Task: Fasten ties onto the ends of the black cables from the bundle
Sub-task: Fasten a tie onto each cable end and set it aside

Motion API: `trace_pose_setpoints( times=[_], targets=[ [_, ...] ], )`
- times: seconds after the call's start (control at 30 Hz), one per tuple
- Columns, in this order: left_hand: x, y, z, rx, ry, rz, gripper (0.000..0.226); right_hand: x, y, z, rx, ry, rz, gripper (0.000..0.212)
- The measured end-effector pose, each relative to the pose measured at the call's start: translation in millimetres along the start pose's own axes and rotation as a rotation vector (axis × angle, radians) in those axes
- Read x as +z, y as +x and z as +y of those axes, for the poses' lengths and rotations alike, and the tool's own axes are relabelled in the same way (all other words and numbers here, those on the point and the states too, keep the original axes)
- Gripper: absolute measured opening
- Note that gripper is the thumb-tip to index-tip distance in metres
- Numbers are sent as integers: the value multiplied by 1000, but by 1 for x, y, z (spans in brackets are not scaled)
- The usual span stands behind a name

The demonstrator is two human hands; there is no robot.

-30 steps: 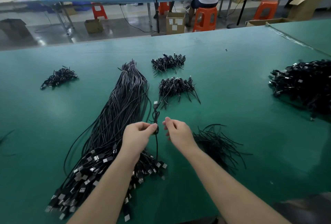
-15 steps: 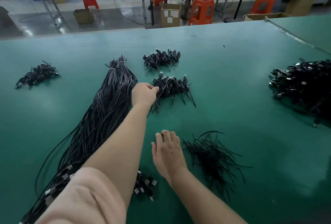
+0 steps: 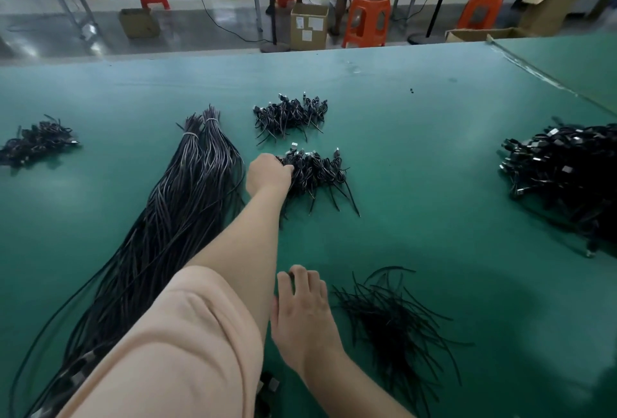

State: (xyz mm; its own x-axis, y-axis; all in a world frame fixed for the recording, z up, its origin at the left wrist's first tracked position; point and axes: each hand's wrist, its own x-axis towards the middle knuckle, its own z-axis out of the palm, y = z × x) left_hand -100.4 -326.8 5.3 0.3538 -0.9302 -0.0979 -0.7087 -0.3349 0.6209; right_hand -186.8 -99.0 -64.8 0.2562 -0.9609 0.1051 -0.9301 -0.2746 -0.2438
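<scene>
now my left arm is stretched out over the green table (image 3: 417,184), past the long bundle of black cables (image 3: 187,204). a second ago both hands were pinching one cable close in. my left hand (image 3: 267,172) is curled at the near pile of tied cables (image 3: 315,172), apparently dropping it off. my right hand (image 3: 305,314) lies spread and flat beside the loose ties (image 3: 394,321), so the next tie comes next.

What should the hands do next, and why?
Probably the right hand should slide over and pick one tie from the loose ties beside it. The left hand is far out at the pile of tied cables, and the right hand lies flat on the table, holding nothing.
</scene>
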Motion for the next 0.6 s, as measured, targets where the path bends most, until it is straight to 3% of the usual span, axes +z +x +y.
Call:
trace_pose_setpoints(
  times=[0.13,0.27,0.4,0.53,0.6],
  targets=[
    [-16,-9,-6,64,15,25,34,2,1,1,-8,15,-47,45],
    [-66,-19,-14,178,-131,134,34,4,1,2,-17,24,-29,41],
    [-113,-63,-60,252,-215,105,27,5,2,2,-12,29,-44,40],
    [-117,-134,-141,315,60,203,28,6,3,2,-9,-13,-16,42],
    [-104,-160,-176,236,192,138,38,6,3,3,-7,-16,9,41]
  ],
)
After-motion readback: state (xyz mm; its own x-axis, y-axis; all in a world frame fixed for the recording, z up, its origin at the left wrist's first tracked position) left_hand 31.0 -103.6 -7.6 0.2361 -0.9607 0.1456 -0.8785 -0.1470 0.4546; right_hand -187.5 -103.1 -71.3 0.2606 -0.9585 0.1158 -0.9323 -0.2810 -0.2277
